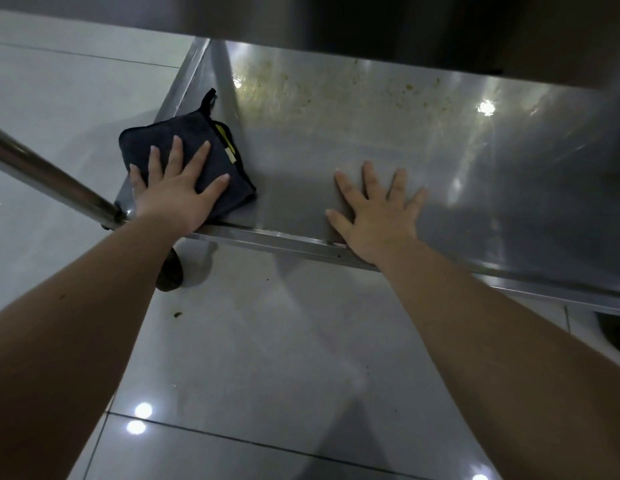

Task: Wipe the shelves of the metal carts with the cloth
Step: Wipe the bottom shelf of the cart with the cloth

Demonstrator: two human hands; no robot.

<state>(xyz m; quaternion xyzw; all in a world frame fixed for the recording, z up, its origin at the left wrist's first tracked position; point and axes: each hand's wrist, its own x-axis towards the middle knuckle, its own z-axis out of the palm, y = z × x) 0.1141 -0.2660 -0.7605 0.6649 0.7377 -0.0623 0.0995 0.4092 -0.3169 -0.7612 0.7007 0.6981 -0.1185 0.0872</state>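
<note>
Fingers [175, 154] of the left hand [173, 197] lie straight and spread, pressing flat on a folded dark cloth [145, 140] at the near left corner of the metal cart's lower shelf [336, 133], where the cloth reaches over the left rim. Well apart from the cloth, the right hand [377, 220] rests palm-down on bare steel, its fingers [369, 178] splayed and holding nothing. Yellowish stains [267, 88] speckle the shelf's far part, and a caster wheel [170, 271] stands on the tiled floor [267, 358] below the corner.
</note>
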